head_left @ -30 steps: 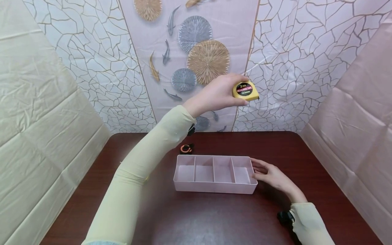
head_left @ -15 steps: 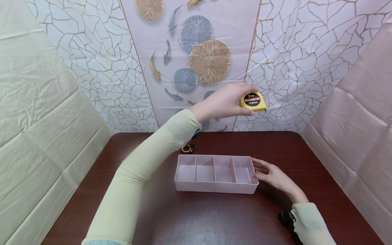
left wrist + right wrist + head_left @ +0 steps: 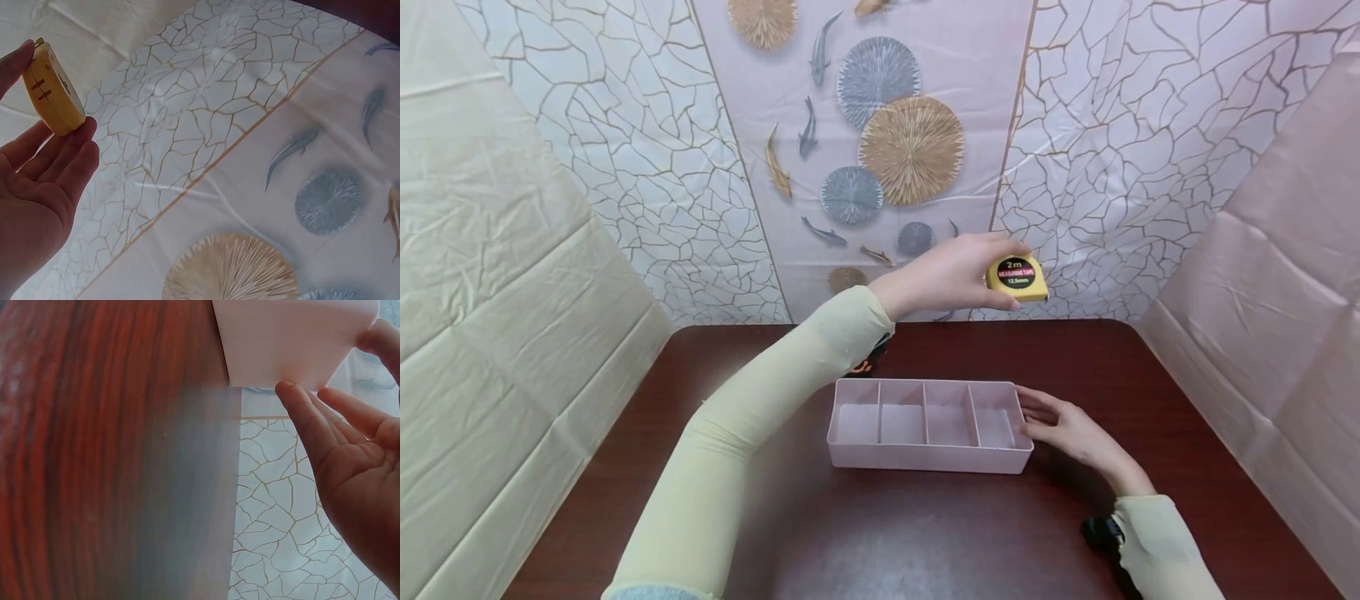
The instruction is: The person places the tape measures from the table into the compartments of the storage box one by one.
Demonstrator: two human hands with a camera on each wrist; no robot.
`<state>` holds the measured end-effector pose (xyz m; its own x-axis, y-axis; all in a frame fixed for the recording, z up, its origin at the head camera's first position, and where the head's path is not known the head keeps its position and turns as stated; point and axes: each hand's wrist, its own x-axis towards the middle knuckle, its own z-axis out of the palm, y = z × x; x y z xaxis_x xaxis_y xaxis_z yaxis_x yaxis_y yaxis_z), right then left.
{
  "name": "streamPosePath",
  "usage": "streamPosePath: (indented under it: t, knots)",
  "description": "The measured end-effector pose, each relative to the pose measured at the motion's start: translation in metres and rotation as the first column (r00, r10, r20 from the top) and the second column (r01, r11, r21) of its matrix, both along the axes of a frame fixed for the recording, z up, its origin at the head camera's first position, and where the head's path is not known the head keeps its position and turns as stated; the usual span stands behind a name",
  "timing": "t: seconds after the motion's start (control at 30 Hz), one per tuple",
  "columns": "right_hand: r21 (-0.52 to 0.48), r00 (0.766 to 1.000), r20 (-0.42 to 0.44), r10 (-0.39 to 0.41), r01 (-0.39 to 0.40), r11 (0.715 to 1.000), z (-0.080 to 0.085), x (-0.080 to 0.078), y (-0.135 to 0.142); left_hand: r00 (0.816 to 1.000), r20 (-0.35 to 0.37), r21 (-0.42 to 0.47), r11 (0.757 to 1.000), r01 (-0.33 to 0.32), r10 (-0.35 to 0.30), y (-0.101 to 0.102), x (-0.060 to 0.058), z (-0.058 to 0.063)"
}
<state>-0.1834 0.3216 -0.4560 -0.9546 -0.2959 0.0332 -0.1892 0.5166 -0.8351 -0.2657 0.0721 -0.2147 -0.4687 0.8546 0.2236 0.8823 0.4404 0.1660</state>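
A yellow tape measure (image 3: pixel 1017 277), its black label reading 2m, is pinched between the thumb and fingers of my left hand (image 3: pixel 951 279). It is held in the air above the far part of the table. The left wrist view shows the tape measure (image 3: pixel 55 94) edge-on at the fingertips. Below stands a pink box (image 3: pixel 928 458) with several compartments in a row, and nothing shows inside them. My right hand (image 3: pixel 1071 429) is at the box's right end. In the right wrist view, extended fingertips (image 3: pixel 290 390) touch the box's end wall (image 3: pixel 294 344).
Behind the box lies a small black and orange object (image 3: pixel 861 367), partly hidden by my left sleeve (image 3: pixel 775 358). The dark red-brown table (image 3: pixel 917 533) ends at a patterned cloth backdrop (image 3: pixel 1097 167). Pale cloth walls (image 3: pixel 1262 275) rise on both sides.
My left hand has come down with the tape measure and shifted slightly right. The left forearm now covers more of the black and orange object. Right hand and box stay in place.
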Motion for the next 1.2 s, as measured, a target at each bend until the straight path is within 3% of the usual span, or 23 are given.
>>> streamPosePath:
  t: [0.53,0.8,1.2]
  knots:
    - [-0.031,1.0,-0.007,0.017,-0.017,0.999,-0.003,-0.001,0.002,0.997,0.026,-0.038,0.997,0.068,-0.067,0.003,-0.002,-0.036]
    - [-0.046,1.0,-0.014,0.024,-0.024,0.999,-0.004,0.0,0.001,0.998,0.014,-0.065,0.996,0.067,-0.066,0.005,-0.002,-0.055]
    - [-0.065,0.999,-0.032,0.036,-0.038,0.997,-0.005,0.0,0.001,0.996,0.034,-0.106,0.991,0.081,-0.078,0.009,0.002,-0.074]
